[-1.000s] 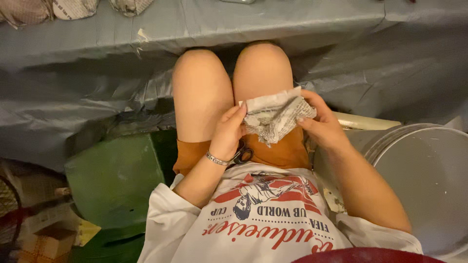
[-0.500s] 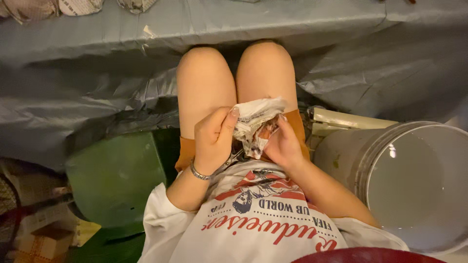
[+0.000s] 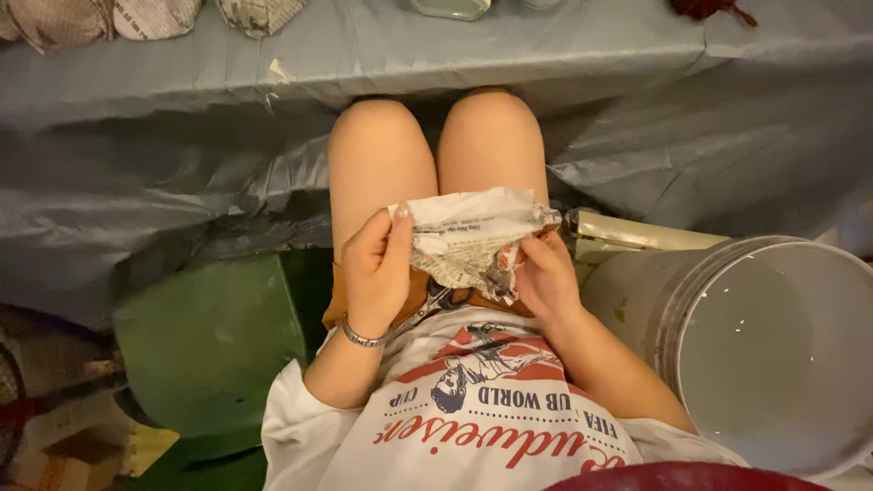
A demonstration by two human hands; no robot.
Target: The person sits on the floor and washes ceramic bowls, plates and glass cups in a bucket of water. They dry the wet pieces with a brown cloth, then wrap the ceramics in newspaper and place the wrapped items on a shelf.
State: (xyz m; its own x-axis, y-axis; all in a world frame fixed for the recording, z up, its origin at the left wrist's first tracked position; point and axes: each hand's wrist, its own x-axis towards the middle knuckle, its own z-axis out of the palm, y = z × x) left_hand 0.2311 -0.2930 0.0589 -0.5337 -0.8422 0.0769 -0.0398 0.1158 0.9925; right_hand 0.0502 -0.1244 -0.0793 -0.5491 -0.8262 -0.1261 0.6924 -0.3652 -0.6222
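At 4 o'clock I see a white bucket (image 3: 773, 364) standing open beside my seat, close enough to reach. Over my lap, the left hand (image 3: 375, 273) and right hand (image 3: 546, 277) each pinch 1 edge of a crumpled newspaper piece (image 3: 468, 238), spreading it between them.

A table (image 3: 546, 45) draped in grey plastic sheeting carries 3 newspaper-covered lumps (image 3: 150, 16) and a glass jar (image 3: 450, 7).

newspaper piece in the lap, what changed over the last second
The crumpled newspaper piece has been pulled open into a flatter sheet, stretched between the left hand and right hand. Both hands keep their grip throughout. The white bucket and green stool stayed put.
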